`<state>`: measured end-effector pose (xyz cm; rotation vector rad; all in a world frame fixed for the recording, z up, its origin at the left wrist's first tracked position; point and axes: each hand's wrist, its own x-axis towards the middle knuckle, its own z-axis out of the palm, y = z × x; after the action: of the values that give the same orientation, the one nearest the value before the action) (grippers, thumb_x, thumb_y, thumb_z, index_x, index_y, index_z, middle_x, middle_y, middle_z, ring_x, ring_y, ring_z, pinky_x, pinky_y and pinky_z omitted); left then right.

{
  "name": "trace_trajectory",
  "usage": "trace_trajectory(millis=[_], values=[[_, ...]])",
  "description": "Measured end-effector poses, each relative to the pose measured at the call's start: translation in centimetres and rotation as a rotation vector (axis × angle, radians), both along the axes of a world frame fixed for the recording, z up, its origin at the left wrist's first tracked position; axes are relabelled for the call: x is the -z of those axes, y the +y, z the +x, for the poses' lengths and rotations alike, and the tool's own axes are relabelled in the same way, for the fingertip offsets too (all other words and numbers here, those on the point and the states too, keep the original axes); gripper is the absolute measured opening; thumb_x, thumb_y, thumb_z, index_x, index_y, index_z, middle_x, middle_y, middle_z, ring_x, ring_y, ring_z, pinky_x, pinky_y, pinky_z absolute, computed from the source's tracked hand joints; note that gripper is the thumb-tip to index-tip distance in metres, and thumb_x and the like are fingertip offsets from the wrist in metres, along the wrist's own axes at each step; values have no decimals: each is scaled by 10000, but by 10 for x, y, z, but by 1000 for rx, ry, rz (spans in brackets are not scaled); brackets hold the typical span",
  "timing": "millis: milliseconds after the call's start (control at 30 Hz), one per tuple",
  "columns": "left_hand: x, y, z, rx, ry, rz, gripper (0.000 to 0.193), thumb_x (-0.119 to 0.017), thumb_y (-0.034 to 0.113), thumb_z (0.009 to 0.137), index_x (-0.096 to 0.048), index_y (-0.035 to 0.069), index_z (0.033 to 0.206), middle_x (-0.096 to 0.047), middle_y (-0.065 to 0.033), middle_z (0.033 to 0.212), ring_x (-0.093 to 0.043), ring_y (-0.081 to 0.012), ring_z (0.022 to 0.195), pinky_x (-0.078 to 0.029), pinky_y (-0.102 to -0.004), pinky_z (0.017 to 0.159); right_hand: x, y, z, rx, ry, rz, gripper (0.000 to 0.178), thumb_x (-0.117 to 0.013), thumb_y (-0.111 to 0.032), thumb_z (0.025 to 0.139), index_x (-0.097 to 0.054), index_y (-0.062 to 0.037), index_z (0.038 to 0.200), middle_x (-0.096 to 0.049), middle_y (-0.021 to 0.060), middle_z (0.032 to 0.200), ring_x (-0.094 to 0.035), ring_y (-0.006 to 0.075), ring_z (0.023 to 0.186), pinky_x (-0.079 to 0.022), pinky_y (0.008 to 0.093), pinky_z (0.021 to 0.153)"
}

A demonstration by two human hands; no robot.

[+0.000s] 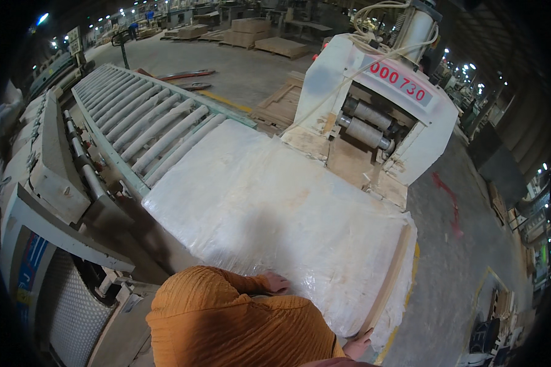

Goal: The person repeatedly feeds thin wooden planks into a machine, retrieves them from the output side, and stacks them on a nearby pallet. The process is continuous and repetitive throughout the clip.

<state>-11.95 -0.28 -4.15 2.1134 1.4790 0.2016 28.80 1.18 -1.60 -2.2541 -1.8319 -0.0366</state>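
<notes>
My left hand lies on a tabletop wrapped in clear plastic film, its fingers loosely stretched out and holding nothing. Along the right side of this table runs a long thin wooden strip. At the strip's near end is my right hand, with its fingers closed about that end; part of the hand is hidden below. Orange ribbed sleeves cover both of my arms, and the left forearm bends across the near edge of the table.
A white machine with two metal rollers stands beyond the table. A roller conveyor leads away at the far left. Nearer on the left is a grey machine with a curved frame. Stacked boards sit on the floor behind.
</notes>
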Motion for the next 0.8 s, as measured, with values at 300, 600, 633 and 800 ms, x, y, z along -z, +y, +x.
trace_trajectory(millis=[300,600,633,800], values=[[3,6,-2,57,35,-50,214,-465,280,867,-509,179,1051,-617,-70,999,-620,-302,872,-492,-431,698,-1,1,-2,49,-128,-16,711,-573,-148,832,-237,-173,1457,-499,139,942,-539,330,870,-466,418,734],[1,3,-3,49,24,29,218,-473,267,863,-513,181,1059,-630,-53,1020,-628,-278,898,-498,-417,696,0,0,-1,14,-77,14,697,-567,-138,838,-244,-151,1455,-489,139,942,-534,335,882,-464,418,728],[2,4,-3,44,16,53,221,-477,265,861,-513,183,1063,-629,-54,1027,-627,-278,901,-500,-417,699,0,0,0,17,-81,7,696,-567,-134,838,-244,-151,1455,-488,141,944,-532,335,882,-463,418,728],[6,4,-2,30,-10,80,234,-506,279,843,-521,181,1056,-630,-56,1030,-628,-281,896,-505,-422,704,1,1,1,35,-68,-27,705,-566,-113,832,-240,-148,1456,-483,147,949,-523,334,889,-456,417,735]])
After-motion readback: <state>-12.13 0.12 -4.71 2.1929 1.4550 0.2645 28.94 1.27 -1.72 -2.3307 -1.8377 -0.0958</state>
